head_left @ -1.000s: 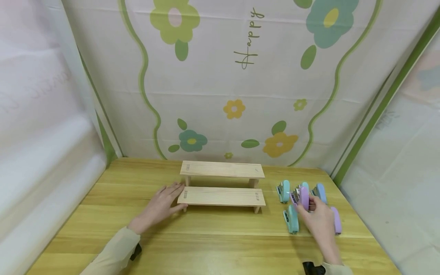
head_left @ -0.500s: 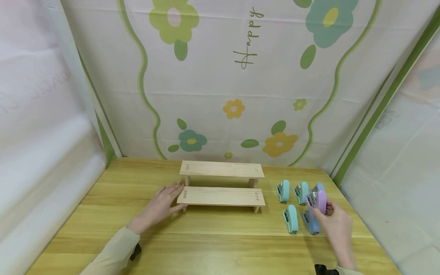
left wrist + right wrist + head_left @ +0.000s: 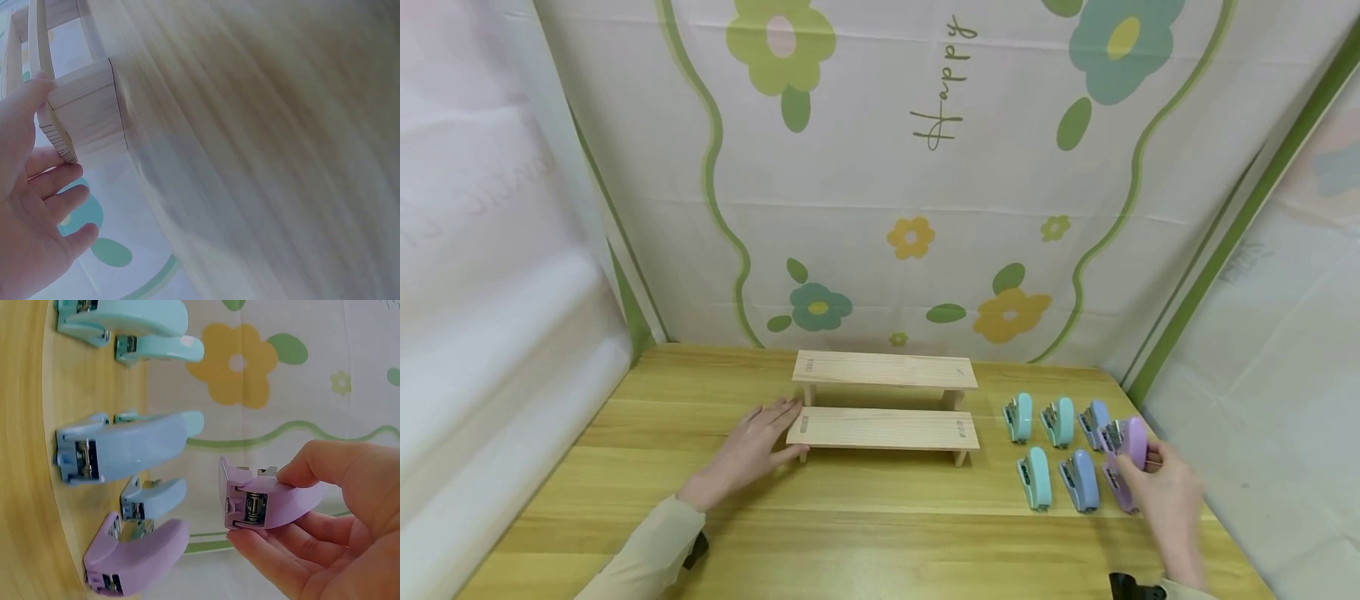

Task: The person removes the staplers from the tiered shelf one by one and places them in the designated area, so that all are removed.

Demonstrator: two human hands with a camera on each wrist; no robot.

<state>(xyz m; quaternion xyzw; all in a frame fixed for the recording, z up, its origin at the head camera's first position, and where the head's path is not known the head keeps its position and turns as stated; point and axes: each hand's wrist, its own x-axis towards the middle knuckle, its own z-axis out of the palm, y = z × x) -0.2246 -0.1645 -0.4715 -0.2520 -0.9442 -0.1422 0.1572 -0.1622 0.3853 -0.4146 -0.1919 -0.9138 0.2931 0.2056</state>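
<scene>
My left hand (image 3: 748, 450) holds the left end of the lower step of a pale two-tier wooden stand (image 3: 883, 427). In the left wrist view, thumb and fingers sit at opposite edges of the board (image 3: 56, 134). My right hand (image 3: 1168, 496) pinches a purple stapler (image 3: 287, 499) between thumb and fingers, raised above the table at the far right. Below it, partly hidden in the head view, stands another purple stapler (image 3: 140, 557). Two blue staplers (image 3: 1081, 482) and several mint green staplers (image 3: 1037, 479) stand beside it in two rows.
The wooden table (image 3: 850, 533) has a flower-printed cloth (image 3: 985, 192) behind it and cloth walls at both sides. The stand's upper step (image 3: 883, 369) lies close to the back cloth. The right side wall (image 3: 1262, 400) is near my right hand.
My right hand has carried the purple stapler rightward, from over the green staplers, past the blue ones, to beside the back blue one. The left hand has stayed on the stand.
</scene>
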